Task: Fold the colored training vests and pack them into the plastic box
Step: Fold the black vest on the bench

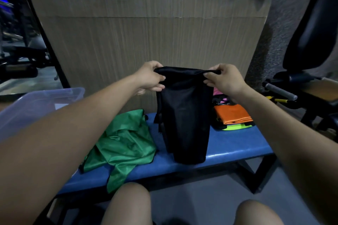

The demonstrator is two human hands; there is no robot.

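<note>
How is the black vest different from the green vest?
The black vest is held up by both hands, the left hand and right hand gripping its top edge; the green vest lies on the blue bench untouched. The black one hangs narrow and straight; the green one is spread out and crumpled, with one end drooping over the bench edge. Both look like thin, shiny fabric.

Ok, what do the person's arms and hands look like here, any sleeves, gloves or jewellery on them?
Both arms are bare from the frame edge to the wrist: no sleeves in view. The left hand and right hand wear no gloves, and no watch, bracelet or ring shows. The fingernails look short and unpainted. The knees at the bottom of the view are bare too.
</note>
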